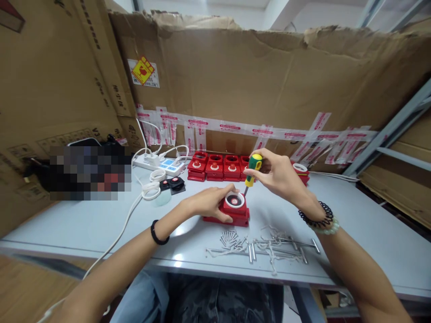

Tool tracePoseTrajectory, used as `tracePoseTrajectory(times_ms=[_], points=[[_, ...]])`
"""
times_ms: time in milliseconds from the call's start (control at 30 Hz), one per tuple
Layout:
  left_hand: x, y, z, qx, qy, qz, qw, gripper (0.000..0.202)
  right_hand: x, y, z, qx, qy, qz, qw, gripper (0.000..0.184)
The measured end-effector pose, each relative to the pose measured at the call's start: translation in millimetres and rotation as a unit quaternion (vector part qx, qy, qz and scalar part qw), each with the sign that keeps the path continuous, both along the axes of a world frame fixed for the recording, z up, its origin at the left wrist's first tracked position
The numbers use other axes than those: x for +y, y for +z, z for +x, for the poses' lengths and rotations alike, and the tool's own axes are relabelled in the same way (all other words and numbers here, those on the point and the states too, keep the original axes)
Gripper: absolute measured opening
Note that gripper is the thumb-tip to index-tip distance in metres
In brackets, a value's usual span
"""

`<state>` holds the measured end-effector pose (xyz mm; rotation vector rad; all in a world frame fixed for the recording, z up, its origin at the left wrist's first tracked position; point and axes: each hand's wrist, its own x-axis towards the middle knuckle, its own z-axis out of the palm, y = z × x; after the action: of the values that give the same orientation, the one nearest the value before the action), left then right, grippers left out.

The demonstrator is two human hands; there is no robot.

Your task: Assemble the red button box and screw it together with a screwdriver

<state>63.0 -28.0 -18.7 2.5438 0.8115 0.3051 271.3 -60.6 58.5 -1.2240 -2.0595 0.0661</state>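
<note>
My right hand [274, 172] grips a green and yellow screwdriver [255, 166] by its handle. The screwdriver's shaft points down at the far right corner of a red box-shaped housing [240, 218] with a white ring and a dark round centre on top. Whether the tip sits in a screw is too small to tell. My left hand [215, 202] wraps round the housing's left side, thumb and fingers against it, holding it on the table. In front of the housing lie several screws [229, 238], metal rods [251, 253] and pale cords [272, 258].
Several red housings [214, 168] stand in a row at the back, with another [299, 169] behind my right hand. A white power strip [168, 166] with cables, dark square parts [175, 183] and white rings [151, 190] lie at left. A cardboard wall [229, 80] bounds the table.
</note>
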Motion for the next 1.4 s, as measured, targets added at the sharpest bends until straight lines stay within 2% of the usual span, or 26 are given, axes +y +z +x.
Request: tracePoseTrajectory(times_ms=[167,233,300,367,533,733,1100,1267,1400], points=[[1,0.0,0,-0.032,-0.021,-0.017,0.999,0.07,1,11.9,10,0.116,0.004,0.038,0.993,0.03],[1,0.4,0,-0.034,-0.025,-0.018,0.999,0.069,-8,12.8,12,0.168,0.009,0.018,0.986,0.031],[1,0.6,0,-0.035,-0.022,-0.015,0.999,0.069,-20,6.7,12,0.186,0.046,-0.074,0.979,0.032],[1,0.3,0,-0.042,-0.02,-0.019,0.999,0.068,-32,-5.3,11,0.178,0.057,-0.125,0.974,0.031],[2,-1.6,1,-0.049,-0.025,-0.03,0.998,0.068,-45,-34.3,9,0.162,0.021,-0.149,0.975,0.029],[0,-0.6,2,-0.051,-0.023,-0.028,0.998,0.067,-41,-44.0,8,0.127,0.026,-0.149,0.98,0.028],[0,-1.1,1,-0.053,-0.023,-0.032,0.998,0.067,-44,-34.0,10,0.18,0.03,-0.154,0.971,0.029],[0,-0.5,1,-0.054,-0.028,-0.035,0.998,0.069,-48,-23.2,19,0.206,0.021,-0.112,0.972,0.029],[1,-1.2,0,-0.056,-0.029,-0.034,0.997,0.069,-48,-11.6,26,0.214,-0.013,-0.052,0.975,0.028]])
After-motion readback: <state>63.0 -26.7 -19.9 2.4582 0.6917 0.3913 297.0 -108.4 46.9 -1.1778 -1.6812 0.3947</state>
